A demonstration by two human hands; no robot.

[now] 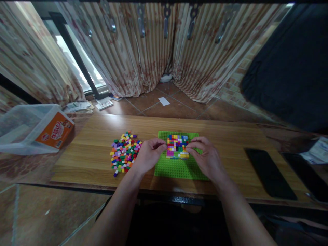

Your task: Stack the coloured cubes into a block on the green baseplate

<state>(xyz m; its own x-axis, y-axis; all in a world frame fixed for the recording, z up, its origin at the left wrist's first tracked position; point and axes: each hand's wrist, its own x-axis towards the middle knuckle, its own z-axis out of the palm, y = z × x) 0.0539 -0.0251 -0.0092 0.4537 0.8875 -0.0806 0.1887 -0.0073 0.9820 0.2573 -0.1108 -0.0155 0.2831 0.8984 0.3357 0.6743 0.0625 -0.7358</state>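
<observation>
A block of many-coloured toy bricks point(177, 146), several layers high, stands on a green studded baseplate point(174, 171). My left hand point(150, 153) is at the block's left side, thumb and forefinger drawn together in a pinch. Whatever may be between those fingertips is too small to make out. At the right side of the block, my right hand point(206, 157) has its thumb and forefinger pinched at the edge of the bricks. Its fingertips seem to touch the block, and I cannot make out a separate brick in them. Loose bricks point(124, 152) lie in a pile left of the baseplate.
The wooden table point(84, 153) carries a dark flat phone-like slab point(270, 172) at the right, with another dark slab point(310, 176) beyond it. A clear plastic bin point(28, 130) with an orange label stands at the left. Striped curtains point(128, 54) hang behind the table.
</observation>
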